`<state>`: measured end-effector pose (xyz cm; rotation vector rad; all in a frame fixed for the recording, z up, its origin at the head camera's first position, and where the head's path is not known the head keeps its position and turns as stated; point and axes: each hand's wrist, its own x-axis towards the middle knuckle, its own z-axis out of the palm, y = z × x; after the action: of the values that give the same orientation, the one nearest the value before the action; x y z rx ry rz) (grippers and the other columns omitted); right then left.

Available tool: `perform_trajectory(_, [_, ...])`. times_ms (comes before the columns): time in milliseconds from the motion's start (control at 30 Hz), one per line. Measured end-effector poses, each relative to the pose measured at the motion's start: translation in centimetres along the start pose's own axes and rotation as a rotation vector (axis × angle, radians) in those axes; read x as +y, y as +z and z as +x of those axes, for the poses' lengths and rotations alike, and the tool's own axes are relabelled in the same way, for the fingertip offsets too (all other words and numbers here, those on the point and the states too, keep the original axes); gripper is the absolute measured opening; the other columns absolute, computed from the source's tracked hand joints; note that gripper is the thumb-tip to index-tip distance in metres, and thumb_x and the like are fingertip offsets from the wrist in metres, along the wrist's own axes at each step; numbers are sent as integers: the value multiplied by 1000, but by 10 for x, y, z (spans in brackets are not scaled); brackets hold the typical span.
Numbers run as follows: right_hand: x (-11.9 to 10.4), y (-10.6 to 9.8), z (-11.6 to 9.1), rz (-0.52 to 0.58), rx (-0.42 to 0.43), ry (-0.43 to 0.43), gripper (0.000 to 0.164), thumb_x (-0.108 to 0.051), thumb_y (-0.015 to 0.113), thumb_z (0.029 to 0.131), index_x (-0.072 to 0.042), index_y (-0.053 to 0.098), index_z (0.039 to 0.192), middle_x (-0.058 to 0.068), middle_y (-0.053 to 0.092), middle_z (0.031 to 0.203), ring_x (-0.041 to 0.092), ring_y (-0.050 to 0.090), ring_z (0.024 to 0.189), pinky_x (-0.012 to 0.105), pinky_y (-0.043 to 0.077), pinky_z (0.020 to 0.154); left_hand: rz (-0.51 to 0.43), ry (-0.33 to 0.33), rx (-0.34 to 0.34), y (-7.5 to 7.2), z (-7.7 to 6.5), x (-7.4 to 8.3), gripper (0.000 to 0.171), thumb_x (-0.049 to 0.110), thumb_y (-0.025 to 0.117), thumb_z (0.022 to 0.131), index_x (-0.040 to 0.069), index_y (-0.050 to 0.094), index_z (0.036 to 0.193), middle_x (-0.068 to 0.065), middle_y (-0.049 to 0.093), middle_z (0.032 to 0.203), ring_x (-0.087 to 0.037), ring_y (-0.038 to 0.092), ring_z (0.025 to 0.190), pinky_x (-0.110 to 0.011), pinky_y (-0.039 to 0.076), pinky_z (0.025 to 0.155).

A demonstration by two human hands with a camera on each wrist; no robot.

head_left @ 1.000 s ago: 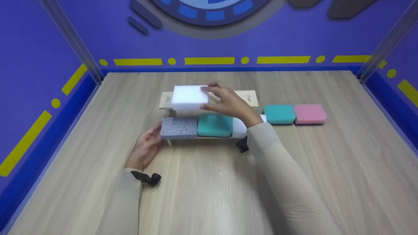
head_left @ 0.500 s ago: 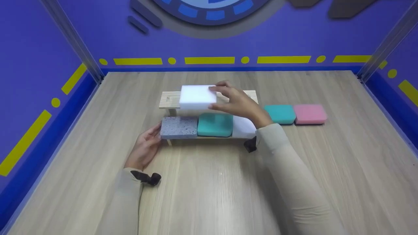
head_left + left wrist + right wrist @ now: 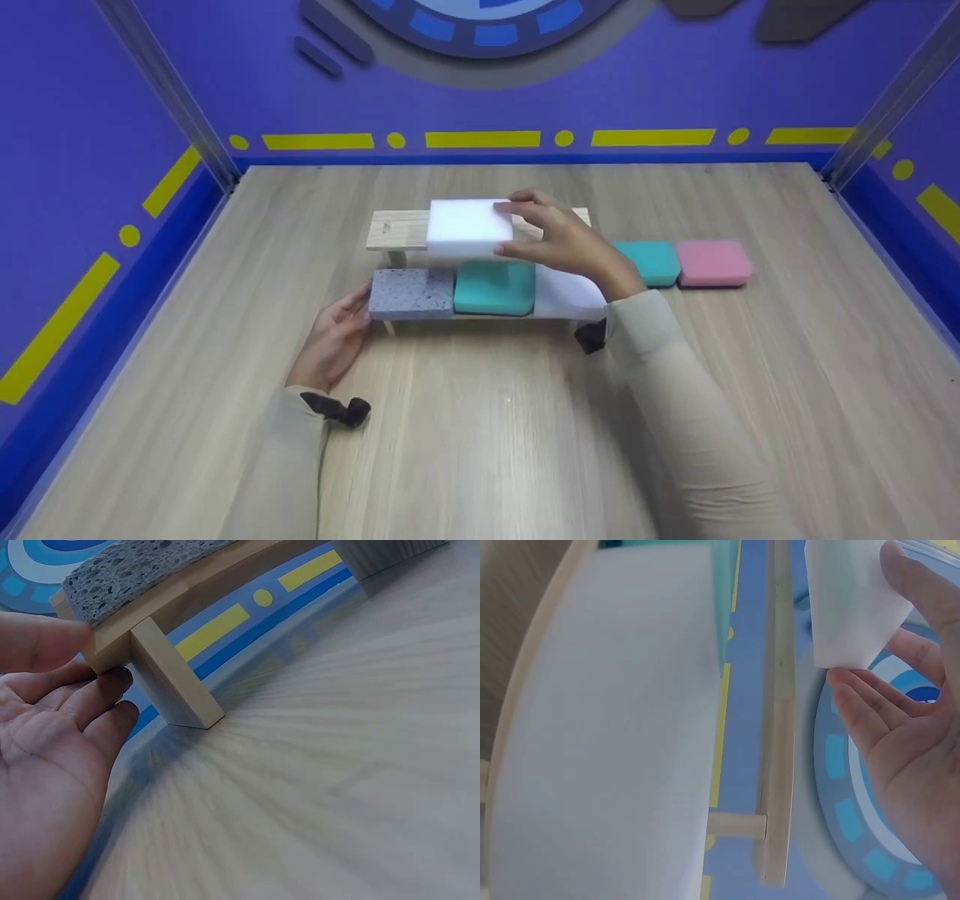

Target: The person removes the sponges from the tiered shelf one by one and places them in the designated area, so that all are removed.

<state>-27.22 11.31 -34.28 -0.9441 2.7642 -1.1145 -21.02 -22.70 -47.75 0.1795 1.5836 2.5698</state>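
My right hand (image 3: 570, 238) pinches a white sponge block (image 3: 469, 225) between thumb and fingers. The block hangs over the back step of a two-step wooden stand (image 3: 397, 229); in the right wrist view a gap separates it from the board. On the front step lie, left to right, a speckled grey sponge (image 3: 412, 292), a green sponge (image 3: 495, 287) and another white sponge (image 3: 566, 292), partly hidden by my right wrist. My left hand (image 3: 330, 341) holds the left end of the front step, thumb by the grey sponge (image 3: 142, 577) and fingers beneath the board.
Right of the stand, a second green sponge (image 3: 654, 262) and a pink sponge (image 3: 713, 262) lie side by side on the wooden table (image 3: 465, 450). My right forearm passes close to that green one. Blue walls (image 3: 540, 97) bound the table at the back and sides.
My right hand has carried the white sponge block to the right above the back step, lowering it slightly in the last half second. My left hand stays in place.
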Motion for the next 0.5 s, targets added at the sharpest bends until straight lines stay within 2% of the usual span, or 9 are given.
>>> perform_trajectory(200, [5,-2,-6,-13,10,-17,62,-41,71,85,-14,54,138,9,45,143,26,41,130,45,40,110,2,-1,-4,0,-1,0,62,-19,34,88,-15,12,146,-29,11,157,-1,51,119,-15,42,105])
perform_trajectory(500, [8,-8,-15,-15,14,22,64,-46,70,84,-18,53,138,7,44,145,27,40,131,51,40,110,4,-2,-1,0,-1,1,62,-19,34,88,-15,13,146,-29,11,157,-3,52,119,-17,42,106])
